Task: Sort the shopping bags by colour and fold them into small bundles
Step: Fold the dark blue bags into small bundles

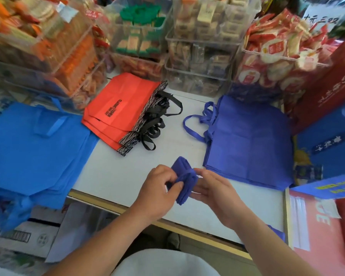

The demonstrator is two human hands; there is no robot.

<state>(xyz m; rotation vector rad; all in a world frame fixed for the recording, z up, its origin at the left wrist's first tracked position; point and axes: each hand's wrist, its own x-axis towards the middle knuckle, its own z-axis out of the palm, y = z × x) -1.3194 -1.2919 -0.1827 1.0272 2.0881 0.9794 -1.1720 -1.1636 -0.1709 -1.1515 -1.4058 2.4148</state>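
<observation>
folded purple bundle [184, 179], gripped between both hands

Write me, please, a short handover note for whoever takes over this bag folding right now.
Hands: left hand and right hand both grip one purple bundle, partly wrapped, above the near edge of the white table.
Things: three piles lie flat: light blue bags on the left, red bags with black handles in the middle, purple bags on the right.
Done: sorting by colour looks finished.
Left: finish this bundle, set it down, then fold the flat bags in all three piles.
</observation>
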